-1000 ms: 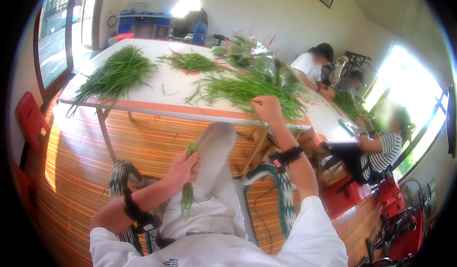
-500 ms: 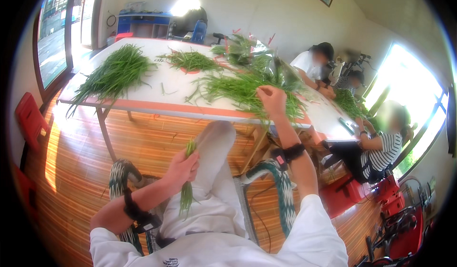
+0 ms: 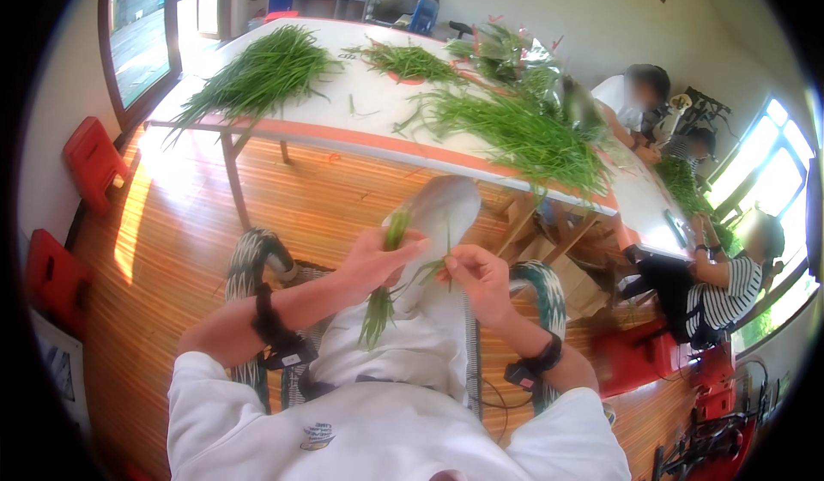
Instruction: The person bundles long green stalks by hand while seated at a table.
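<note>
Above my lap, my left hand [image 3: 378, 258] is wrapped round a small bunch of long green leaves [image 3: 377, 316], which sticks out above and below the fist. Close to its right, my right hand [image 3: 479, 277] pinches a few thin green blades [image 3: 448, 236] between thumb and fingers. The two hands are apart, with some blade tips between them. Beyond my knees, a loose heap of the same leaves [image 3: 524, 133] lies on the near right part of the white table [image 3: 369, 125]. A larger pile [image 3: 262, 73] rests at the table's left end.
A smaller leaf pile [image 3: 410, 62] and bundles in clear wrapping [image 3: 506, 52] lie farther back. Several people sit at the right, one in a striped shirt [image 3: 730, 296]. Red stools [image 3: 93, 163] stand at the left. Patterned armrests [image 3: 249, 266] flank me.
My right hand has come back from the heap on the table to beside my left hand, bringing a few blades. My left hand has risen slightly with its bunch. The view has shifted.
</note>
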The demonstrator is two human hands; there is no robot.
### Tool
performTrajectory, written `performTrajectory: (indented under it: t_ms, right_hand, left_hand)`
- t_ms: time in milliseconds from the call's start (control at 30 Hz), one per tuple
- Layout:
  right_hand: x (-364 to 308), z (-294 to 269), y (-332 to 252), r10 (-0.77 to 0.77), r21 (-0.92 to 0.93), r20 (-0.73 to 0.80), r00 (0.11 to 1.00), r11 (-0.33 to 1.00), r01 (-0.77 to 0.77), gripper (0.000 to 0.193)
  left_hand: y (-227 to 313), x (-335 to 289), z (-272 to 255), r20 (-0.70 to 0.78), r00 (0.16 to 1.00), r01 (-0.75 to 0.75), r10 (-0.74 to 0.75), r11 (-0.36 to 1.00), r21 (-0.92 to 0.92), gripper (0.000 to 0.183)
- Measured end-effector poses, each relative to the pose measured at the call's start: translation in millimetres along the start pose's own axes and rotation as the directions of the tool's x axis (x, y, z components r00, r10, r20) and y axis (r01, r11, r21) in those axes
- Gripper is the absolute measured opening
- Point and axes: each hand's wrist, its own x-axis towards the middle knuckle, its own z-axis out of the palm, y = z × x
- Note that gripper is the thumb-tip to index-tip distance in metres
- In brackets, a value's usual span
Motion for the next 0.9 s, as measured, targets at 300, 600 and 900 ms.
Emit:
performTrajectory:
  t_ms: [300,600,900]
  right_hand:
    - [17.6,-13.8,10.9,0.010,0.061,-0.084,0.996,0.998,-0.005,0.014]
    - [29.1,-41.7,13.0,-0.027,0.145,-0.173,0.985,0.988,0.053,0.014]
    - [25.4,-41.4,13.4,-0.082,0.181,-0.167,0.983,0.977,0.112,0.014]
  left_hand:
    - [-6.1,-0.8,2.0,0.149,0.962,0.214,-0.230,0.970,0.115,0.030]
    - [-0.6,1.9,1.0,0.075,0.983,0.158,-0.165,0.983,0.089,0.022]
    - [3.9,13.8,-16.9,-0.019,0.994,0.103,-0.103,0.995,-0.009,0.021]
